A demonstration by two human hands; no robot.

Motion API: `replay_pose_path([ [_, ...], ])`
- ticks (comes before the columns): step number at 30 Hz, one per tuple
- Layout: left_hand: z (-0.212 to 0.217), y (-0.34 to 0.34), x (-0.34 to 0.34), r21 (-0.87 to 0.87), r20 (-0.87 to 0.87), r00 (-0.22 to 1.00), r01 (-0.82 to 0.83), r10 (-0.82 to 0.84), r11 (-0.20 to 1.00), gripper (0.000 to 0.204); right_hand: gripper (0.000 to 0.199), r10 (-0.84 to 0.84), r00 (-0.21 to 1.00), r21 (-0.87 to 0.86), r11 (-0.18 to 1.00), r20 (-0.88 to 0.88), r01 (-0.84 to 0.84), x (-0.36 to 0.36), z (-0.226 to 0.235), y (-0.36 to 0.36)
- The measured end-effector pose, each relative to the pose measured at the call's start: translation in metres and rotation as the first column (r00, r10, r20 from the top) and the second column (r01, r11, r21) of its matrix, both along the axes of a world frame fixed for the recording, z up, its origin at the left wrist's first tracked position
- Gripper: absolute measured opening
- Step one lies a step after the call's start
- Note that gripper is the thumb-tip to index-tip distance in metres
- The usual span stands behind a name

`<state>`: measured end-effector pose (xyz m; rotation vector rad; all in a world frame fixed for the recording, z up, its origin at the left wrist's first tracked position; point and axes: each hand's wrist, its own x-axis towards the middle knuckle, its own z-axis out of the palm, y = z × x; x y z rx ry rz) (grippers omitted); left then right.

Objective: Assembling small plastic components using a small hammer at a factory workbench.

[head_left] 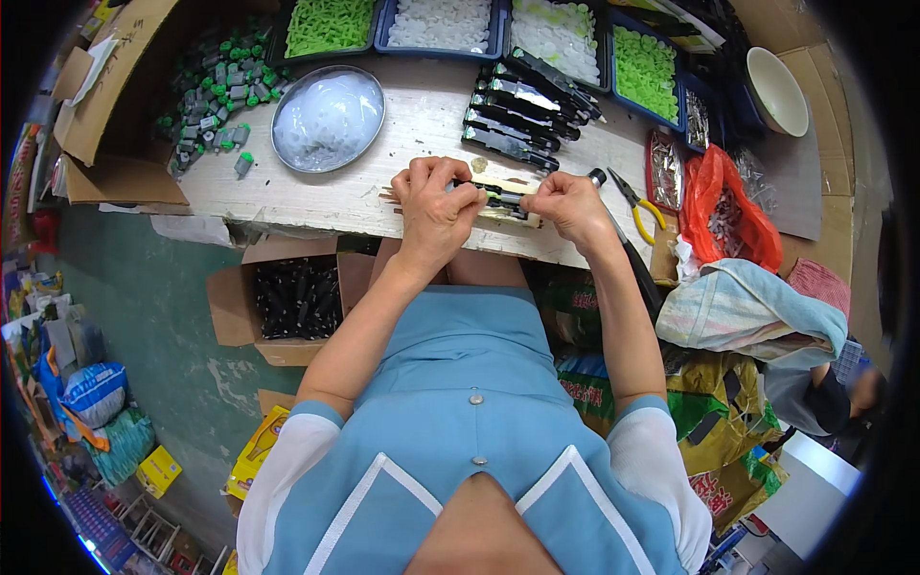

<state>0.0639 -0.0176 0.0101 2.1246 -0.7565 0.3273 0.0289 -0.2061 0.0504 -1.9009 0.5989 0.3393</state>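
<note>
— Black plastic, long and narrow: what is the piece (505, 199) at the table edge?

— One slim black part with a green detail, lying on a pale wooden strip (508, 184) on the worn white table (316, 196). Long axis runs left to right.

— Grip?

— Left hand (436, 203) pinched closed on its left end; right hand (567, 203) pinched closed on its right end. Matching black parts (522, 110) stacked just beyond.

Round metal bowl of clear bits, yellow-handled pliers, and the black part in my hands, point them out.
Round metal bowl (286, 144), head view, on its left rim.
Yellow-handled pliers (640, 213), head view, on a yellow handle.
Black part (505, 199), head view, on the stretch between both hands.
</note>
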Motion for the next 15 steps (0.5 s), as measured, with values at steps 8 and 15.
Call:
replay_pose_path([
  [8, 0.000, 0.000, 0.000, 0.010, 0.003, 1.000, -0.006, 0.006, 1.000, 0.005, 0.025, 0.008, 1.000, 0.035, 0.999, -0.007, -0.008, 0.003, 0.002, 0.001],
  [15, 0.003, -0.006, 0.004, 0.023, 0.037, 0.999, 0.010, -0.011, 1.000, 0.006, 0.027, 0.010, 0.999, 0.077, 0.997, 0.036, -0.013, 0.004, -0.013, -0.010],
])
